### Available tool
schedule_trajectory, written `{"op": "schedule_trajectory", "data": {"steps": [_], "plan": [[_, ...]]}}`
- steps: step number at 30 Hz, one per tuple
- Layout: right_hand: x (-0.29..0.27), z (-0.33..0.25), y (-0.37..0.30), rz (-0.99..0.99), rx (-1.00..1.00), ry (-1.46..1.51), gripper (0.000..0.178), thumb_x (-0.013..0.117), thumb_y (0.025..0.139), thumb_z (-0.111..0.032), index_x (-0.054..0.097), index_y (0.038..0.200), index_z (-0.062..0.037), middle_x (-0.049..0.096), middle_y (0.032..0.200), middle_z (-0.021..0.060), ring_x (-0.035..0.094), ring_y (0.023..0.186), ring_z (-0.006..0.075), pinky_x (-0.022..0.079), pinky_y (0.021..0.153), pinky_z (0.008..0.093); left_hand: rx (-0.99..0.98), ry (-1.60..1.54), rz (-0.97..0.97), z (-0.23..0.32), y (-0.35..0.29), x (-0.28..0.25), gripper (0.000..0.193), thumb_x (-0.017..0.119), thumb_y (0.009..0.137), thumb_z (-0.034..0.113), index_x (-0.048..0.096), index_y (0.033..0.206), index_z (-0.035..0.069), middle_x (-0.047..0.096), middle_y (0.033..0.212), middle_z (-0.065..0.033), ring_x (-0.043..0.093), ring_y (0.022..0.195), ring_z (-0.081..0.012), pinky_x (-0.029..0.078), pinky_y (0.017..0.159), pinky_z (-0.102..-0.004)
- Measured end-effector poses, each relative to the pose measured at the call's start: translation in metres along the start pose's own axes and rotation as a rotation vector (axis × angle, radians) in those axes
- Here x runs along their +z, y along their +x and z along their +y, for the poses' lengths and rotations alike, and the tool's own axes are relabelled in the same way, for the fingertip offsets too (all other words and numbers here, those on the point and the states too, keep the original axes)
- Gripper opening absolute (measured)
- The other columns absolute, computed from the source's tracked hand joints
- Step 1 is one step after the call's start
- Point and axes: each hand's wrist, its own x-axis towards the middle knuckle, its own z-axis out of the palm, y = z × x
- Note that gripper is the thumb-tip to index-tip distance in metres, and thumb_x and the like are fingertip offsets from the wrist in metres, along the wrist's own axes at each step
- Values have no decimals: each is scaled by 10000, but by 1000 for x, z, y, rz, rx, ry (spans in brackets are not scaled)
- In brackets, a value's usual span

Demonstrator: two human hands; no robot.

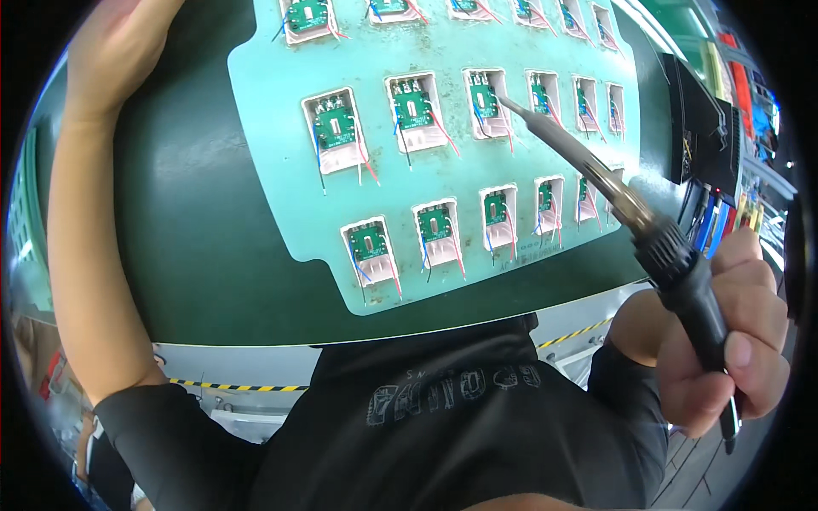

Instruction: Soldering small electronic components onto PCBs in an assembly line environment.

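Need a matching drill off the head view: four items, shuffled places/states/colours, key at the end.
Column one
1. soldering iron
2. left hand
3. panel
4. tabletop

Column two
A. dark green, under the other green surface
B. upper left, partly cut off by the picture's top edge
C. gripped in the right hand
D. pale green, bearing rows of white housings

Pairs: 1-C, 2-B, 3-D, 4-A

An electronics workshop is suggested by the pale green tray (273, 136), in which circuit boards (407, 115) with coloured wires (445, 134) are set in rows. A soldering iron (632, 209) is held over the tray, and a dark green workbench (196, 213) is seen beneath it.
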Motion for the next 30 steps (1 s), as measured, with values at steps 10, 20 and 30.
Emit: {"op": "schedule_trajectory", "data": {"steps": [10,20,30], "plan": [[22,2,8,-14,-51,-38,296,451,929,-313,437,1092,-66,488,721,147,384,516,157,271,473,317,124,106,-225,6,0,-11,280,582,800,245,624,870,-23,528,655,-15,426,556,-68,307,503,-214],[1,-9,-1,-67,-29,13,288,483,906,-268,431,1104,-64,497,723,154,408,521,170,294,476,327,597,251,-408,-27,15,-25,257,530,913,146,617,1086,-22,626,945,-97,567,854,-157,423,768,-232],[-40,-15,-26,-137,0,67,296,524,877,-208,428,1115,-62,508,729,159,438,529,186,319,481,340,486,222,-520,-26,18,-28,281,526,909,136,603,1109,-47,613,932,-102,548,829,-151,408,728,-233]]}}
